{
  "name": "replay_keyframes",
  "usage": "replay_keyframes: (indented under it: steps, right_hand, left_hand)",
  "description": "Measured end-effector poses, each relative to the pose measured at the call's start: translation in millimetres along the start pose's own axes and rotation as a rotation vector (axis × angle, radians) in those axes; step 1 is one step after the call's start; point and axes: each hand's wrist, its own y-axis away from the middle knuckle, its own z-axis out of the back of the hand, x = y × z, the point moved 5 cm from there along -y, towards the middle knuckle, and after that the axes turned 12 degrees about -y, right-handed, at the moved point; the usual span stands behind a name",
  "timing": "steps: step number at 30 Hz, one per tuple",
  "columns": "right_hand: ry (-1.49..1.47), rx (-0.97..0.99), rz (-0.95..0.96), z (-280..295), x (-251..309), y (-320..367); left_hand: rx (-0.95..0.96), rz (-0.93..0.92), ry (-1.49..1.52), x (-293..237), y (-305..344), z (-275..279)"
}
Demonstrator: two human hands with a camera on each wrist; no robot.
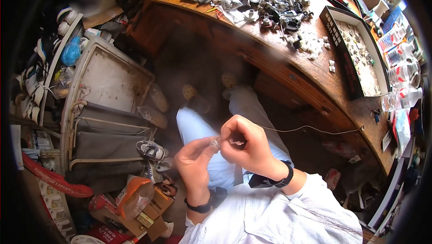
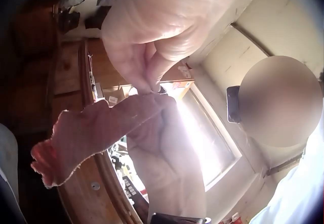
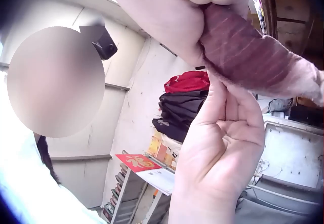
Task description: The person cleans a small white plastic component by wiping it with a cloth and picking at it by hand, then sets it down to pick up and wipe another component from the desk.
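In the head view the left hand [image 1: 194,161] and right hand [image 1: 247,147] meet at their fingertips above the lap. Between thumb and forefinger, the left pinches a small shiny piece [image 1: 215,143], too small to identify. Curled right fingers hold something pinkish [image 1: 236,143]. The left wrist view has a reddish, ragged-edged strip [image 2: 91,133], resembling cloth, running out from the right hand [image 2: 167,158]; the left hand [image 2: 162,27] pinches at its upper end. From the right wrist, the strip [image 3: 248,57] comes out of the right hand [image 3: 172,16], with left fingertips [image 3: 220,82] touching its lower edge.
A wooden desk [image 1: 324,80] carries a pile of small metal parts [image 1: 274,8], white bits [image 1: 311,44] and a black-edged tray [image 1: 344,55]. A thin cord [image 1: 310,127] reaches from the desk toward the right hand. Left stand a folded chair [image 1: 108,149] and a cardboard box [image 1: 157,210].
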Motion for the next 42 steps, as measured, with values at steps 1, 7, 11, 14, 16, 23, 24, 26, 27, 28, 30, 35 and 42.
replay_keyframes:
  steps: [1,7,11,14,16,23,24,26,27,28,30,35,42]
  right_hand:
    - [0.002,0.003,0.001,-1,-1,-1]
    - [0.001,-0.023,-0.024,-4,-4,2]
    - [-0.070,-0.047,-0.169,-4,-15,2]
    - [-0.186,-0.025,-0.247,-9,-30,6]
    - [-0.241,-0.004,-0.264,-12,-34,9]
    - [-0.325,-0.012,-0.183,-4,-22,3]
    - [-0.317,-0.003,-0.175,-3,-20,3]
    - [-0.309,0.005,-0.167,-2,-18,3]
    - [-0.307,-0.011,-0.160,-2,-18,3]
    - [-0.305,-0.025,-0.153,-2,-18,2]
    - [-0.269,-0.014,-0.136,-1,-14,1]
    - [-0.267,-0.036,-0.105,-2,-14,2]
    - [-0.311,-0.007,-0.155,-3,-13,4]
  left_hand:
    - [-0.002,-0.001,0.002,0,0,1]
    - [-0.027,-0.008,0.110,12,1,3]
    - [-0.046,0.007,0.133,17,1,0]
    - [-0.074,-0.011,0.113,14,1,-2]
    - [-0.087,-0.032,0.110,9,1,-3]
    - [0.008,0.022,0.287,16,-4,-3]
    - [-0.004,0.023,0.284,17,-4,-4]
    - [-0.012,0.021,0.219,12,-2,-9]
    - [-0.025,0.018,0.151,10,-1,-9]
    - [-0.026,0.019,0.150,8,-1,-9]
    - [0.014,-0.050,0.095,3,-2,-9]
    - [-0.038,-0.203,-0.015,-2,0,-5]
    - [-0.143,-0.307,-0.172,-8,1,-4]
